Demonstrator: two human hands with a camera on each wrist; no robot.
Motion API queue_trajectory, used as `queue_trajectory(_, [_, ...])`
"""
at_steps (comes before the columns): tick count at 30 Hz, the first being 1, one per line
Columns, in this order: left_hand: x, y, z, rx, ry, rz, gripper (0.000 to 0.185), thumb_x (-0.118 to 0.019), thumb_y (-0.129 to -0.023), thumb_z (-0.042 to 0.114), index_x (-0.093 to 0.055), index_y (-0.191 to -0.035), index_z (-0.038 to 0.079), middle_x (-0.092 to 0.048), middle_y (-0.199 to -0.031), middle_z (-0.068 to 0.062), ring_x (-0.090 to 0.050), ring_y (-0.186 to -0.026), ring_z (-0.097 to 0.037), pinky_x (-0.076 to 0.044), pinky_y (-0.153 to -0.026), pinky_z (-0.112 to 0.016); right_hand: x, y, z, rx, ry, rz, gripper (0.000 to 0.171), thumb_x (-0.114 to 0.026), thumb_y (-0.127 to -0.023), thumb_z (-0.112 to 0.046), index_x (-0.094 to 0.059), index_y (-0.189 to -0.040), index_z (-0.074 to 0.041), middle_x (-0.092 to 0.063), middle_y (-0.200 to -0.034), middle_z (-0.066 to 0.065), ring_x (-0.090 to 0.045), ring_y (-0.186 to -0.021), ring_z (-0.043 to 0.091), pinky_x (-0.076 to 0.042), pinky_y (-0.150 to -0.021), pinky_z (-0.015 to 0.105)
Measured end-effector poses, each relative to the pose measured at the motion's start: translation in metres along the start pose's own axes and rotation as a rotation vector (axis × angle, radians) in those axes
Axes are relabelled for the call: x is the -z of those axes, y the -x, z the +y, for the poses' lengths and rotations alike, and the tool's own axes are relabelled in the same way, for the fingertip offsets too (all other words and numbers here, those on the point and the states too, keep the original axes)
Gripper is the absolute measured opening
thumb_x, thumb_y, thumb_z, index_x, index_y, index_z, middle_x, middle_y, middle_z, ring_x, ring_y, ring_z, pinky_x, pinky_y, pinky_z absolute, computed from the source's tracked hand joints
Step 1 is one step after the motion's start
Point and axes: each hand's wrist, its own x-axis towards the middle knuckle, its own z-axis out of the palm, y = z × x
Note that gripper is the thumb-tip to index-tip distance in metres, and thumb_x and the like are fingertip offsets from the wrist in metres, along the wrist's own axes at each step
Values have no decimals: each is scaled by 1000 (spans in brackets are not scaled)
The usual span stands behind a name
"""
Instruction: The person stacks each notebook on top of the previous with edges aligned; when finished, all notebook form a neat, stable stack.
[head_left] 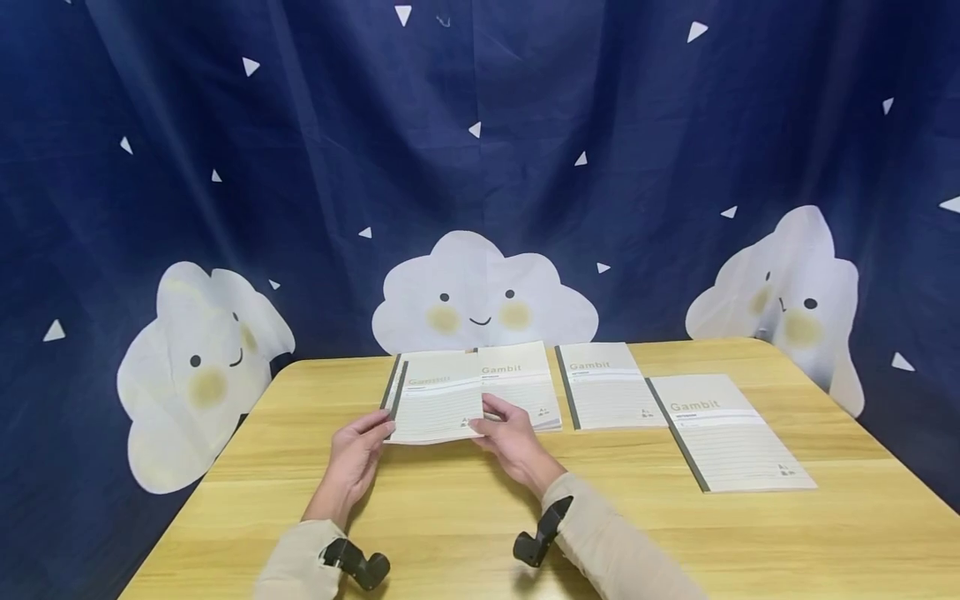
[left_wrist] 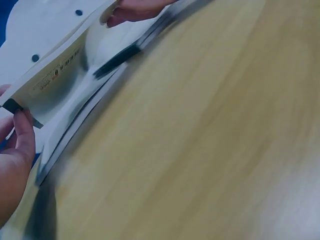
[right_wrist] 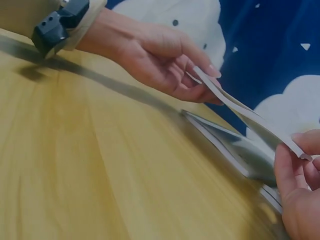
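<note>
Both hands hold one cream notebook (head_left: 438, 408) with a dark spine and "Gambit" on its cover. My left hand (head_left: 358, 450) pinches its lower left corner by the spine. At the lower right corner my right hand (head_left: 513, 437) grips it between thumb and fingers. The held notebook is raised off the table, as the right wrist view shows, its back cover (left_wrist: 60, 75) facing down in the left wrist view. Under it lies another notebook (head_left: 391, 385), mostly hidden. Beside it, a further notebook (head_left: 517, 379) is partly covered by the held one and my right hand.
To the right lie two more matching notebooks, one near the back (head_left: 607, 392) and one closer (head_left: 731, 442), their corners nearly meeting. All are on a wooden table (head_left: 450, 533). Behind its far edge hangs a dark blue curtain (head_left: 525, 183) with clouds.
</note>
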Motion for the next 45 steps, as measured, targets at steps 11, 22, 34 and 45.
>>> queue_trajectory(11, [-38,4,-23,-141,-307,-58,40,-64,-84,-1,-56,-123,-6,-57,-124,-25,-59,-90,-6,-51,-74,-14,41,7,-7,105,201,177,54,-66,-81,1,-48,-131,8,-48,-126,27,-60,-89,17,-56,-78,27])
queue_trajectory(22, [-68,-5,-32,-246,-433,-142,37,-65,-84,1,-59,-120,-8,-61,-118,-25,-61,-93,-15,-50,-71,-13,65,12,-24,138,487,299,50,-67,-84,-7,-52,-131,2,-59,-121,21,-59,-105,26,-54,-81,25])
queue_trajectory(34, [-91,-20,-35,-272,-691,-247,40,-65,-87,8,-58,-126,0,-61,-124,-17,-57,-98,-19,-50,-88,-35,84,8,-36,152,720,330,47,-65,-87,-10,-52,-131,2,-61,-121,22,-59,-109,29,-50,-92,37])
queue_trajectory(45, [-104,-24,-33,-319,-845,-318,42,-63,-89,9,-54,-129,-2,-61,-123,-17,-52,-82,-16,-46,-73,-29,93,6,-38,200,848,340,46,-63,-87,-7,-52,-130,4,-61,-120,23,-61,-107,31,-50,-92,40])
